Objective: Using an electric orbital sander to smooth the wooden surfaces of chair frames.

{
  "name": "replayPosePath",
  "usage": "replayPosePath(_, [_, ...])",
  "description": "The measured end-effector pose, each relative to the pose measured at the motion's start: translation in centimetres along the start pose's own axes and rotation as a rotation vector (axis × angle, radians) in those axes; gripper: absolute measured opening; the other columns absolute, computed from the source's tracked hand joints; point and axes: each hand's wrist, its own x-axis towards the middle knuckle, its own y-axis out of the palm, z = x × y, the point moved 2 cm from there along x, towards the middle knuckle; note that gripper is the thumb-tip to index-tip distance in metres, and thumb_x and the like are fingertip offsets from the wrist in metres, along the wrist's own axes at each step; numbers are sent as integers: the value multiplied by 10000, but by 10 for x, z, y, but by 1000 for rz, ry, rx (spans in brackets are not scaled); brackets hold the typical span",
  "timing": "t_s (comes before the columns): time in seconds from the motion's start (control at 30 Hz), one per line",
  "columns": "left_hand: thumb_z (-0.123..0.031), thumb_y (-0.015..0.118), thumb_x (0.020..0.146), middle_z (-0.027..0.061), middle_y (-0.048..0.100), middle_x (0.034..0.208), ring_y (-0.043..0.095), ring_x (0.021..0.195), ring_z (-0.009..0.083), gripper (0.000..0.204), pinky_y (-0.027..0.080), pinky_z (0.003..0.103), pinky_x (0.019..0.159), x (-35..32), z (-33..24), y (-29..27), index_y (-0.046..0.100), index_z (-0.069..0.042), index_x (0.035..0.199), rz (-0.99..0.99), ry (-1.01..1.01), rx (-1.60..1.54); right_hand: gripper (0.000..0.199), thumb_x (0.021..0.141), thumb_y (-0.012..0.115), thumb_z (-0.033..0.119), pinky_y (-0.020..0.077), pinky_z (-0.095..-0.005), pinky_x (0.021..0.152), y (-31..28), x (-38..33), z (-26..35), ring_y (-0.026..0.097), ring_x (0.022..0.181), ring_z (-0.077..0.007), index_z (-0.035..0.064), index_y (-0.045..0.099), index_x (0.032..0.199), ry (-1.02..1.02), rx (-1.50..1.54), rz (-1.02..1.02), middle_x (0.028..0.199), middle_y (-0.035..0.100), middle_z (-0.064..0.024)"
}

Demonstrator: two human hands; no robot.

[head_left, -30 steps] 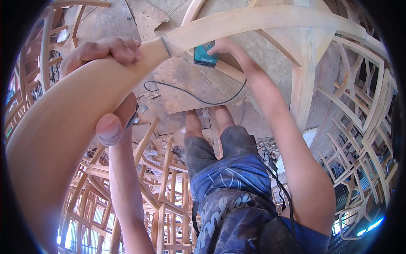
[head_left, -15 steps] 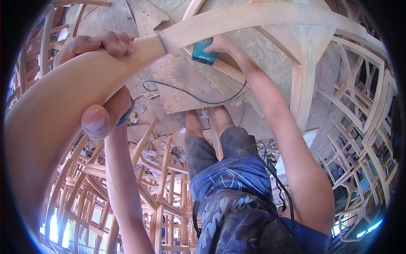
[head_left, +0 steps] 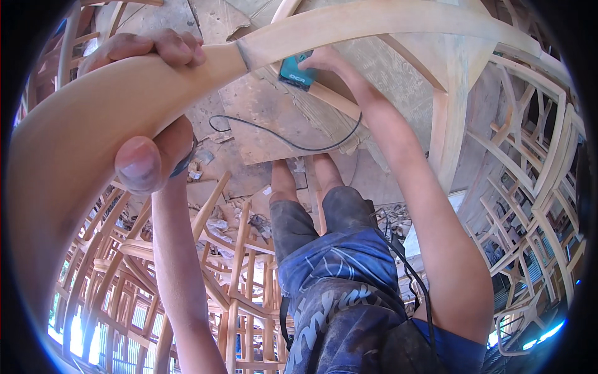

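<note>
Wooden curved rail (head_left: 374,25): 1, left hand (head_left: 146,106) fingers grip it | teal sander (head_left: 298,71): 1, right hand (head_left: 324,61) holds it

Furniture workshop: stacked unfinished wooden chair frames (head_left: 529,187)

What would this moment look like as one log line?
left hand: grips curved wood rail | right hand: holds teal sander under rail | cord: trails down

The left hand (head_left: 146,118) has slid a little up the big curved pale wooden chair piece (head_left: 93,124), and the right hand (head_left: 324,61) has pushed the small teal power sander (head_left: 297,71) slightly left.
</note>
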Motion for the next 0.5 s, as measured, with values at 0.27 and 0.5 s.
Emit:
replayPosePath(0.27, [-595, 879, 733, 148, 620, 1149, 592, 1090, 289, 912, 425, 475, 1044, 9, 12, 8, 512, -13, 1333, -63, 23, -1, 877, 551, 832, 440, 519, -382, 1009, -8, 21, -38, 645, 1180, -305, 62, 640, 1320, 43, 170, -3, 1311, 663, -192])
replayPosePath(0.5, [-604, 874, 735, 155, 621, 1139, 598, 1084, 286, 906, 428, 481, 1050, -4, 2, 0, 514, -15, 1322, -64, 21, 41, 887, 511, 835, 409, 540, -362, 935, 0, 4, -14, 663, 1115, -302, 21, 647, 1286, 57, 184, 179, 1217, 692, -207])
